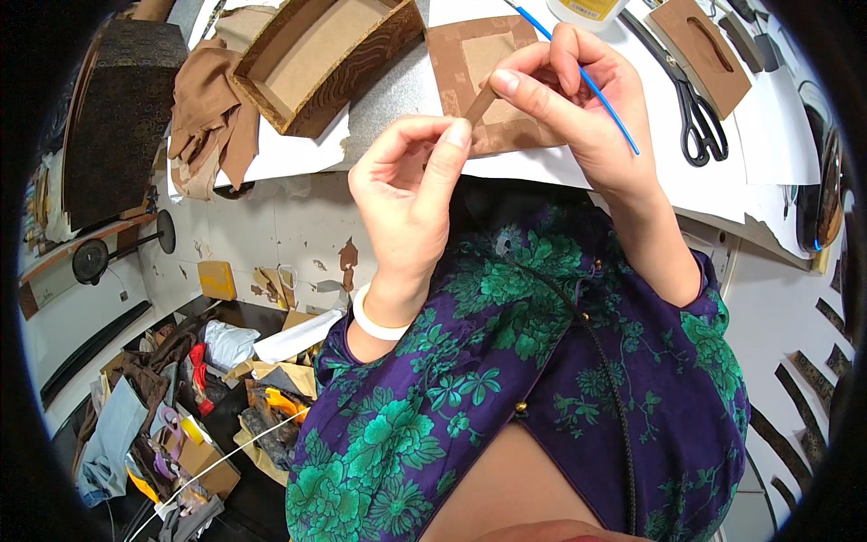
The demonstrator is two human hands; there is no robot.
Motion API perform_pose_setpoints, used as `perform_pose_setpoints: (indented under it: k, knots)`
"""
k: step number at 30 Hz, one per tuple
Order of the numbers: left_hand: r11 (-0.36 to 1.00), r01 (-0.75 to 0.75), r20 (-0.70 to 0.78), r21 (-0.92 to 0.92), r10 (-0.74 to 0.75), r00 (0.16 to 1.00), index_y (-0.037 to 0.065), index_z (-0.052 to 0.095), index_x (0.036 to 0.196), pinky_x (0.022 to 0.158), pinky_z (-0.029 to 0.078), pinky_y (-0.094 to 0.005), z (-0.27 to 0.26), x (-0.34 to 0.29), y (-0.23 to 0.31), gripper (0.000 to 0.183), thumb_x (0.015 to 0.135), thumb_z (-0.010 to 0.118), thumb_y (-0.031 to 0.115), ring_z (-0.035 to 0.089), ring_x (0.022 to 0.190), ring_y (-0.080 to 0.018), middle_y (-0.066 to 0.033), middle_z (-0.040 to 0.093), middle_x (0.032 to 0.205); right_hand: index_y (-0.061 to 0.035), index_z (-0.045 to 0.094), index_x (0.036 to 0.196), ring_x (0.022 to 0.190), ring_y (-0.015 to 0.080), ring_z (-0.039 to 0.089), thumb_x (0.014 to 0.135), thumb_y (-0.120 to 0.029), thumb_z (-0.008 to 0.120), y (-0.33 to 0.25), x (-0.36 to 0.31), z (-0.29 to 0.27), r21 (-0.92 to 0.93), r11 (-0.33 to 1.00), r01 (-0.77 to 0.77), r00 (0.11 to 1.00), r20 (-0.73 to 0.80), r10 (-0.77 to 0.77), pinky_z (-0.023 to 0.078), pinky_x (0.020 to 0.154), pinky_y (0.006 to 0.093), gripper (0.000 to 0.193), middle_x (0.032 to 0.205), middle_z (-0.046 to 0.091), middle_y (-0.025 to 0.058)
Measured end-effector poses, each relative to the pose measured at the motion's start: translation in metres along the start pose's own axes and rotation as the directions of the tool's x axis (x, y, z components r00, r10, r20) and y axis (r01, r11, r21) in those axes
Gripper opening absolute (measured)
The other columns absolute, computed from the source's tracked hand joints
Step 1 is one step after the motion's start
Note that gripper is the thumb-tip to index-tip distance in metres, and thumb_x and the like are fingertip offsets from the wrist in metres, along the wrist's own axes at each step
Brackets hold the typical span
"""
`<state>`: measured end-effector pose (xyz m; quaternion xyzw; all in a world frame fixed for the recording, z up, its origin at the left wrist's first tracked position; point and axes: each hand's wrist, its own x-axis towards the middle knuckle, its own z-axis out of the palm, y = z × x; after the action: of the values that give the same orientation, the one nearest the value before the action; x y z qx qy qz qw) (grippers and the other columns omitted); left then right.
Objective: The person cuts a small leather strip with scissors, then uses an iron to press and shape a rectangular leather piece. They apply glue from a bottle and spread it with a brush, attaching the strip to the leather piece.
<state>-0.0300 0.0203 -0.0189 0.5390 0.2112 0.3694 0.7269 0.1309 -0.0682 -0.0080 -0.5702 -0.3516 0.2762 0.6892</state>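
Note:
A short brown strip [480, 106], seemingly leather or cloth, is stretched between my two hands. The thumb and fingers of my left hand [411, 176] pinch its lower end. My right hand [587, 117] pinches the upper end between thumb and forefinger. Tucked among the right fingers is also a thin blue stick [607, 102], slanting up and left; its far tip runs out of view at the top. Behind the strip lies a flat brown panel [444, 63] with a beige middle, partly hidden by my hands.
An open patterned box [330, 104] stands at the far left of the table, beside crumpled brown material [203, 99]. Black-handled scissors [700, 126], a brown piece with a slot [700, 54] and a white container [587, 11] are at right. Scraps [208, 388] fill the lower left.

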Motion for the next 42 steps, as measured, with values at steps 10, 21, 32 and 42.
perform_pose_setpoints:
  k: [10,21,32,42]
  knots:
    - [0.996,0.078,0.007,-0.043,-0.078,0.997,-0.004,0.072,0.104,0.085,0.054,-0.0311,-0.01,-0.004,-0.004,0.013,0.099,0.069,0.007,0.069,0.085,-0.018,-0.0112,0.074,0.093,-0.0137,0.04,0.073,0.083,0.0094,0.065,0.086,-0.002,0.082,-0.001,0.003,-0.002,0.035,0.997,-0.063,0.998,-0.02,0.064,0.05,0.075,0.0235,0.046,0.089,0.073,0.0068]
    - [0.998,0.063,-0.193,-0.001,-0.062,0.979,-0.002,0.073,0.104,0.08,0.056,-0.0269,-0.037,0.007,-0.015,0.014,0.101,0.07,0.011,0.068,0.082,-0.0112,-0.0074,0.074,0.092,-0.0078,0.043,0.073,0.086,0.0151,0.074,0.093,-0.005,0.078,0.006,-0.003,-0.022,-0.074,0.995,0.068,0.981,-0.176,-0.08,0.056,0.077,0.0276,0.04,0.082,0.074,0.0126]
    - [0.965,0.207,-0.091,-0.162,-0.223,0.97,-0.003,0.071,0.111,0.097,0.059,-0.0376,-0.031,0.012,-0.014,0.017,0.103,0.066,0.011,0.072,0.105,-0.0218,-0.0139,0.073,0.112,-0.0017,0.057,0.078,0.075,0.0217,0.073,0.104,-0.023,0.063,0.013,-0.041,-0.049,-0.688,0.636,0.349,0.9,0.056,-0.432,0.055,0.066,0.0324,0.034,0.09,0.076,0.0156]
    - [0.965,0.032,-0.133,0.259,0.003,0.991,-0.005,0.073,0.104,0.083,0.055,-0.0267,-0.013,0.017,-0.026,0.013,0.099,0.071,0.006,0.068,0.089,-0.0106,-0.008,0.075,0.098,0.003,0.046,0.143,0.141,0.0302,0.051,0.089,-0.013,0.081,0.006,0.006,-0.089,-0.445,0.894,0.049,0.85,-0.451,-0.271,0.05,0.112,0.0432,0.067,0.149,0.051,0.0212]
